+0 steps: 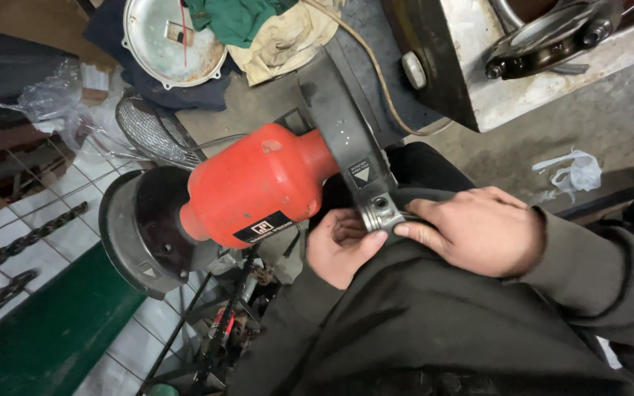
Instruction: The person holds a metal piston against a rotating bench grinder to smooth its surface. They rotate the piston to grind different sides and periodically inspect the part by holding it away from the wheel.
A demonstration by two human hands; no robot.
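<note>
A red bench grinder (pixel 258 187) with a dark wheel guard (pixel 137 231) on its left end and a black guard (pixel 343 128) on its right stands in front of me. Both my hands are at the lower tip of the black guard. My left hand (pixel 339 246) cups under a small shiny metal piece (pixel 381 215) with its thumb against it. My right hand (pixel 475 229) comes from the right in a dark sleeve and pinches the same piece with its fingertips.
A round metal lid (pixel 170 37) and rags (pixel 258 26) lie behind the grinder. A wire fan grille (pixel 152 132) sits at left, chains (pixel 9 253) on the tiled floor, a green board (pixel 53 330) lower left, and a metal housing (pixel 493 66) at upper right.
</note>
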